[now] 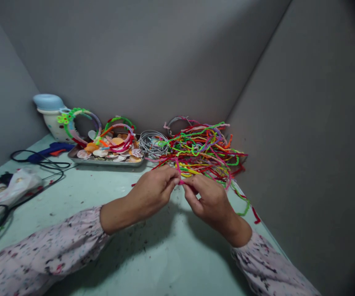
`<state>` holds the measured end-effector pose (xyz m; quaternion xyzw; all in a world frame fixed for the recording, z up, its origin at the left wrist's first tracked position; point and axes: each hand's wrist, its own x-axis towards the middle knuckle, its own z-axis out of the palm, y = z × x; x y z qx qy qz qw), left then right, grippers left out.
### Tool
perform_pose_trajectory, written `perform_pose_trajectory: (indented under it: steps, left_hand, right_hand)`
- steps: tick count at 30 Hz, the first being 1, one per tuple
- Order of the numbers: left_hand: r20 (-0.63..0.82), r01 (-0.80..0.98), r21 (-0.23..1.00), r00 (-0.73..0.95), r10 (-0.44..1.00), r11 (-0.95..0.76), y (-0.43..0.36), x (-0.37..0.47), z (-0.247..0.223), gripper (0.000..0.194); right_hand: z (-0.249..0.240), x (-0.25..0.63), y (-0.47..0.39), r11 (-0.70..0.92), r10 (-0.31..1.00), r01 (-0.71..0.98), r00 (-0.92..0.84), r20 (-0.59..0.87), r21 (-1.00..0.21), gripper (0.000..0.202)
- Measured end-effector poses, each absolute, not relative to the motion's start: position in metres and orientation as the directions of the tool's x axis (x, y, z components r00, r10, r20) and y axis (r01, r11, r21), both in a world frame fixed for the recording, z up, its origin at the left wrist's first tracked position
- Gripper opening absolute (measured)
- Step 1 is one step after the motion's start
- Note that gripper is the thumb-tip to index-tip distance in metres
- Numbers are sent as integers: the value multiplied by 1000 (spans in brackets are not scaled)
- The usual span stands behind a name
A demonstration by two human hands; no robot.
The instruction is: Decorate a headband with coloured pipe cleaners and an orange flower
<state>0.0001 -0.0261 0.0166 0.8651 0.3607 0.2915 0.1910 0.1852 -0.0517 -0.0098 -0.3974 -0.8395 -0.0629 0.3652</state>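
Observation:
Between my fingertips is a bright pink pipe cleaner [178,167], its upper part sticking up above the pinch. My left hand [159,186] pinches it from the left, thumb against the fingers. From the right, my right hand [208,199] grips the same piece between thumb and forefinger. Both hands are above the table, nearly touching each other. Just behind them lies a tangled heap of pipe cleaners [202,144] in red, green, yellow, orange and purple. Part of the heap is hidden by my hands.
A metal tray [109,163] holds shells, with several fuzzy-wrapped headbands [99,119] resting there. Beside it is coiled grey wire [153,142]. At left are a lidded container [51,117], a blue glue gun [49,151], a black cord [62,174] and a plastic bag [23,185]. Grey walls enclose the table [140,263].

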Motion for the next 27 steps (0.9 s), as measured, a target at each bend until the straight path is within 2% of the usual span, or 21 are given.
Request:
perform_pose_trajectory:
  steps: [6, 12, 20, 27]
  left_hand:
    - [367, 521, 504, 593, 717, -689, -26, -1, 19, 19]
    - [309, 556, 505, 598, 740, -660, -28, -2, 23, 21]
    - [217, 579, 546, 600, 770, -605, -28, 0, 29, 24]
    - [197, 511, 650, 602, 774, -563, -26, -2, 34, 27]
  right_hand:
    - [-8, 188, -50, 685, 618, 704, -425, 661, -188, 11]
    - [-7, 189, -51, 707, 598, 690, -465, 653, -156, 11]
    - [-7, 189, -51, 725, 577, 676, -491, 652, -134, 11]
    - [-7, 190, -50, 716, 588, 677, -452, 671, -171, 11]
